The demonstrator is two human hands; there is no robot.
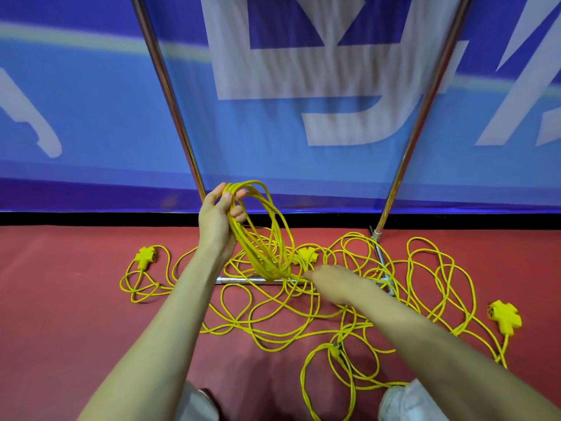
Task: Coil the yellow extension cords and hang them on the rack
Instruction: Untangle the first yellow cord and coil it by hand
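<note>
The left hand (223, 220) is gripping the coil (268, 235) of yellow extension cord, fingers curled round its loops, above the red floor (76, 299). The right hand (331, 281) is touching the loose cords (273, 326), which are lying tangled around the rack base bar (239, 280). Its fingers are facing away, so its grip cannot be told.

Your red floor (76, 299), strewn with yellow cords (273, 326)
You see a loose tangle; socket heads (146, 256) at its 9, 12 and 3 o'clock; rack's chrome foot bar (243, 280) crossing under it.

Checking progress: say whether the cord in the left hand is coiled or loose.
Partly coiled: the left hand grips several loops; the rest sprawls tangled on the floor.
</note>
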